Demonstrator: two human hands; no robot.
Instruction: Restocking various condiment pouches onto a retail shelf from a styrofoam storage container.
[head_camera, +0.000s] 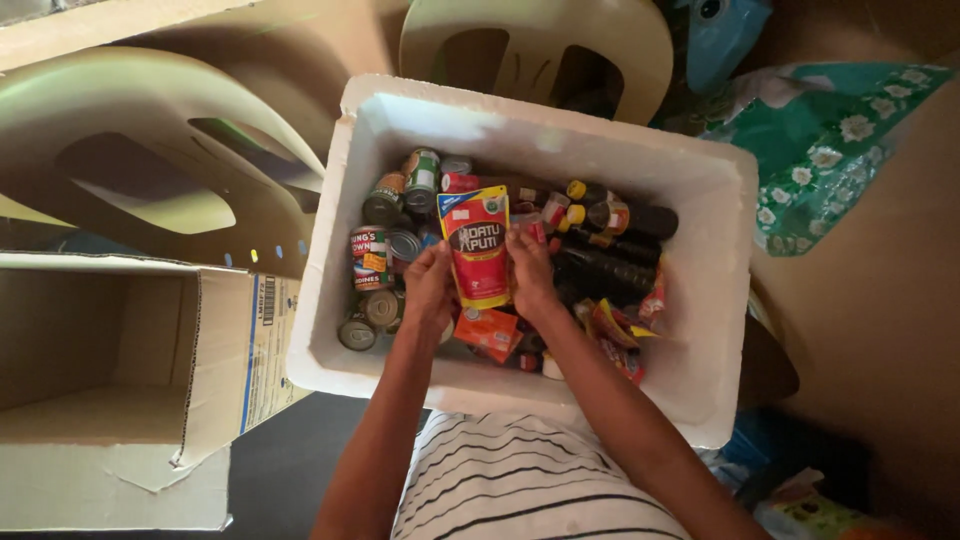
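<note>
Over the white foam box (400, 120), red pouch (478, 248) gripped between left hand (430, 288), right hand (530, 272).

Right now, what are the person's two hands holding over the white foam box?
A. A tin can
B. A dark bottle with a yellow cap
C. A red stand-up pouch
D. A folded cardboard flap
C: the left hand and right hand grip the sides of a red pouch, held upright above the cans and dark bottles inside the white foam box.
</note>
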